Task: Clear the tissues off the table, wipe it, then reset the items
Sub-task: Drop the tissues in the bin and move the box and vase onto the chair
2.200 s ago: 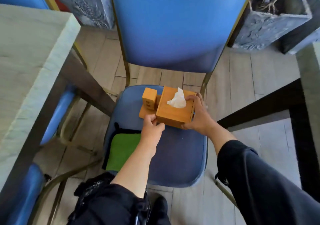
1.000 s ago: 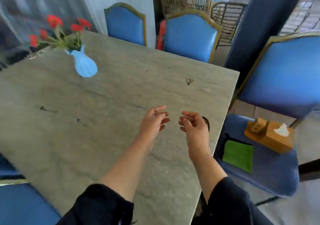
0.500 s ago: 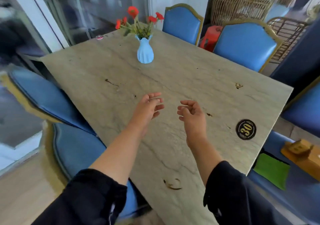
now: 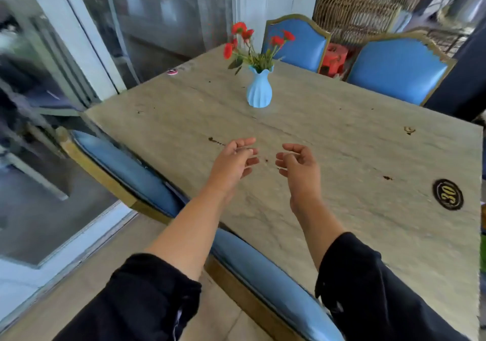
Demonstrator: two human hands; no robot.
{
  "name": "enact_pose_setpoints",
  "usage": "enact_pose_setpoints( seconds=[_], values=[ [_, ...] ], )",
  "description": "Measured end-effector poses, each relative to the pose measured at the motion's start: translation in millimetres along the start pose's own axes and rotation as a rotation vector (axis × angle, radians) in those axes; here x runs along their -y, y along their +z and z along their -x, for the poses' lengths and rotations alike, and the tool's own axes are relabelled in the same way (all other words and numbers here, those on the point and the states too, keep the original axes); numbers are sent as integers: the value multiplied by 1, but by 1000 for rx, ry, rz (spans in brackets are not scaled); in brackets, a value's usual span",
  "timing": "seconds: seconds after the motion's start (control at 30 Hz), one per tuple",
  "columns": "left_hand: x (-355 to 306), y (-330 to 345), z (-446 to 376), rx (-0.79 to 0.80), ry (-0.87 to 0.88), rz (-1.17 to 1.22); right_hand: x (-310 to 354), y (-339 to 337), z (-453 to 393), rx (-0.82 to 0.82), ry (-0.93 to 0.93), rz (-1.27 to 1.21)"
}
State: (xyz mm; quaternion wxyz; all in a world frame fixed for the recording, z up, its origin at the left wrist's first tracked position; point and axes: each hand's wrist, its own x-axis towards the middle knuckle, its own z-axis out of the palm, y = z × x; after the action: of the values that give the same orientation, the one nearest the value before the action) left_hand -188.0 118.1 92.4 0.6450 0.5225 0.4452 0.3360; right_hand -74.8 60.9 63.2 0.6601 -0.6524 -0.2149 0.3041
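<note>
A grey stone table (image 4: 342, 141) fills the middle of the view, with small dark specks and stains on it. A light blue vase (image 4: 259, 89) with red flowers stands toward its far side. My left hand (image 4: 232, 163) and my right hand (image 4: 298, 166) hover side by side over the table's near middle, well short of the vase. Both have loosely curled fingers and hold nothing. No tissues, tissue box or cloth are in view.
A round black "30" badge (image 4: 447, 194) lies near the table's right edge. A small pink object (image 4: 172, 71) sits at the far left corner. Blue chairs (image 4: 397, 71) stand behind the table, and another blue chair (image 4: 126, 167) along its near left side. Glass doors at left.
My hands let go of the wooden tissue box on the chair seat and came over the table. The view swung left, so that chair, box and green cloth left the frame.
</note>
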Motion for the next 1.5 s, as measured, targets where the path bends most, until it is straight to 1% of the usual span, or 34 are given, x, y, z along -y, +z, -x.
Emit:
enact_pose_setpoints(
  seconds=[0.17, 0.43, 0.57, 0.83, 0.93, 1.13, 1.27, 1.37, 1.5],
  values=[
    [-5, -31, -33, 38, -25, 14, 1, 42, -11, -54, -22, 30],
    [-16, -56, -97, 36, -25, 50, -8, 80, -60, -115, -24, 43],
    [-23, -73, -140, 1, -29, 62, -12, 103, -94, -115, -7, 54],
    [-19, -93, -255, 42, -64, -13, -26, 153, -184, -175, 18, 140],
    [-11, -90, -304, 75, -48, -83, -34, 169, -226, -190, 30, 178],
    [18, -72, -397, 134, 25, -298, -50, 185, -312, -187, 53, 352],
    [32, -49, -444, 203, 64, -330, -63, 188, -359, -184, 18, 543],
    [38, -34, -466, 249, 51, -335, -72, 188, -382, -164, -27, 593],
    [47, -22, -486, 318, 127, -379, -79, 188, -396, -137, -51, 595]
  ],
)
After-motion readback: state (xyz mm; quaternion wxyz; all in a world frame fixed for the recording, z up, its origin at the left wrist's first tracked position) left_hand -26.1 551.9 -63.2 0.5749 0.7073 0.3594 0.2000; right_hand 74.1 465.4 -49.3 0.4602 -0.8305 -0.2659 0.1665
